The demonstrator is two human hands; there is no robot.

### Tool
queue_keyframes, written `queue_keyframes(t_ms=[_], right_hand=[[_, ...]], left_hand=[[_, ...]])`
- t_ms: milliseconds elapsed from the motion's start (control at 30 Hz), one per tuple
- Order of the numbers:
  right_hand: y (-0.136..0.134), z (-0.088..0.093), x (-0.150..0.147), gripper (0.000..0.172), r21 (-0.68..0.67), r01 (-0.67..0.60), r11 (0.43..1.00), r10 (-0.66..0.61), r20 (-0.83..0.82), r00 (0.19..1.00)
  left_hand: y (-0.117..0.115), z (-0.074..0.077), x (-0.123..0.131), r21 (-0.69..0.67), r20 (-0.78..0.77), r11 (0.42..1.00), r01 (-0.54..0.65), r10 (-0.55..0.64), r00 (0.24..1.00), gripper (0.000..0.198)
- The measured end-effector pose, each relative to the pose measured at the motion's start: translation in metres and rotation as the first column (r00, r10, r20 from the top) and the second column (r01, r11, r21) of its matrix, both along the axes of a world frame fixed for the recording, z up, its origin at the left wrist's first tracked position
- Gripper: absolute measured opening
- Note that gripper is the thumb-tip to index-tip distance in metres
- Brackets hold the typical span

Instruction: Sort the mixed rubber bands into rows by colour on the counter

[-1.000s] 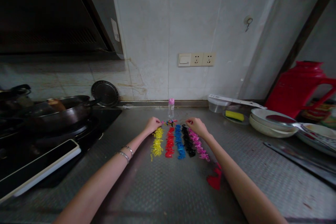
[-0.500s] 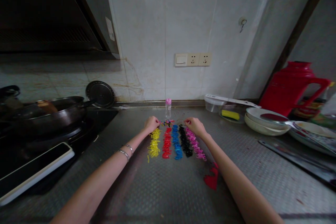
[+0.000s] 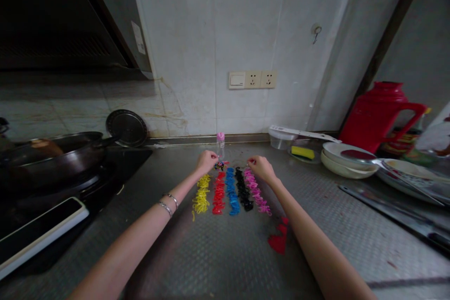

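Five rows of small bands lie side by side on the metal counter: yellow (image 3: 201, 194), red (image 3: 218, 193), blue (image 3: 232, 192), black (image 3: 243, 191) and pink (image 3: 258, 191). A small mixed-colour pile (image 3: 220, 166) sits behind the red row, in front of a clear bottle with a pink cap (image 3: 220, 143). My left hand (image 3: 207, 161) is closed in a pinch beside the bottle, above the pile. My right hand (image 3: 260, 167) is pinched at the far end of the pink row. What either hand's fingertips hold is too small to make out.
Red heart-shaped pieces (image 3: 278, 242) lie by my right forearm. A pan (image 3: 59, 154) and a phone-like device (image 3: 42, 234) are at left. Stacked bowls (image 3: 348, 166), a yellow sponge (image 3: 303, 152), a knife (image 3: 390, 215) and a red thermos (image 3: 374, 115) stand or lie at right.
The view has shifted slightly to the right. My left hand has moved from the left side of the small mixed pile to above it, nearer the bottle. My right hand is slightly further from the pile.
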State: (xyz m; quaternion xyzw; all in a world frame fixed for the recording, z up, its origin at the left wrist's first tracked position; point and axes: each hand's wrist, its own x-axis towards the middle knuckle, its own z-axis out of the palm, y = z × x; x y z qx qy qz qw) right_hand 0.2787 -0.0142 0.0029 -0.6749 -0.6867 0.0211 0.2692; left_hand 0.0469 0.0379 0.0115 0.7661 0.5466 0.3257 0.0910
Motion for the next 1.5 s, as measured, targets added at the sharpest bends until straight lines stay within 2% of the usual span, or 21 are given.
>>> queue_keyframes(t_ms=[133, 233, 333, 467, 567, 633, 667, 733, 800, 900, 967, 1100, 1300, 1500], right_hand=[[-0.001, 0.001, 0.003, 0.027, -0.005, 0.037, 0.999, -0.037, -0.002, 0.999], [-0.001, 0.002, 0.005, 0.027, -0.015, 0.064, 0.998, -0.064, -0.009, 0.998], [-0.001, 0.001, 0.006, 0.027, -0.034, 0.085, 0.996, -0.085, -0.008, 0.996], [0.0, -0.001, 0.008, 0.027, -0.041, 0.086, 0.995, -0.087, -0.006, 0.996], [0.0, -0.001, 0.008, 0.027, -0.028, 0.079, 0.997, -0.079, -0.003, 0.997], [0.0, 0.0, 0.007, 0.027, -0.028, 0.071, 0.997, -0.071, -0.002, 0.997], [-0.001, 0.0, 0.007, 0.026, -0.031, 0.064, 0.997, -0.064, -0.001, 0.998], [-0.001, 0.001, 0.004, 0.026, -0.04, 0.049, 0.998, -0.048, 0.004, 0.999], [-0.001, 0.001, 0.001, 0.027, -0.048, 0.03, 0.998, -0.029, 0.011, 1.0], [0.0, 0.001, -0.004, 0.027, -0.051, -0.004, 0.999, 0.005, 0.022, 1.0], [0.002, 0.001, -0.009, 0.026, -0.046, -0.036, 0.998, 0.038, 0.036, 0.999], [0.008, 0.003, -0.021, 0.025, -0.07, -0.091, 0.993, 0.096, 0.078, 0.992], [0.022, 0.011, -0.046, 0.025, -0.174, -0.198, 0.964, 0.219, 0.111, 0.969], [0.039, 0.009, -0.066, 0.027, -0.224, -0.23, 0.947, 0.27, 0.166, 0.948]], left_hand=[[-0.009, -0.001, 0.05, 0.0, -0.08, 0.973, 0.231, -0.231, 0.97, 0.022], [-0.013, -0.009, 0.08, -0.049, -0.132, 0.953, 0.297, -0.301, 0.944, 0.023], [-0.011, -0.015, 0.096, -0.1, -0.159, 0.942, 0.321, -0.333, 0.929, 0.023], [-0.004, -0.018, 0.098, -0.132, -0.147, 0.922, 0.365, -0.383, 0.912, 0.024], [0.003, -0.014, 0.083, -0.087, -0.067, 0.921, 0.38, -0.386, 0.92, 0.024], [0.008, -0.011, 0.063, -0.061, 0.027, 0.932, 0.358, -0.357, 0.934, 0.029], [0.011, -0.01, 0.05, -0.051, 0.084, 0.945, 0.322, -0.317, 0.945, 0.035], [0.018, -0.011, 0.02, -0.033, 0.174, 0.984, 0.173, -0.165, 0.971, 0.048], [0.025, -0.015, -0.012, -0.03, 0.25, 0.999, 0.036, -0.027, 0.968, 0.054], [0.033, -0.027, -0.051, -0.051, 0.32, 0.997, -0.056, 0.069, 0.945, 0.053], [0.036, -0.034, -0.067, -0.077, 0.342, 0.994, -0.082, 0.103, 0.934, 0.053], [0.034, -0.041, -0.075, -0.101, 0.361, 0.99, -0.1, 0.13, 0.923, 0.054], [0.029, -0.038, -0.072, -0.119, 0.359, 0.99, -0.073, 0.112, 0.927, 0.052], [0.029, -0.042, -0.074, -0.111, 0.343, 0.992, -0.062, 0.097, 0.934, 0.05]])
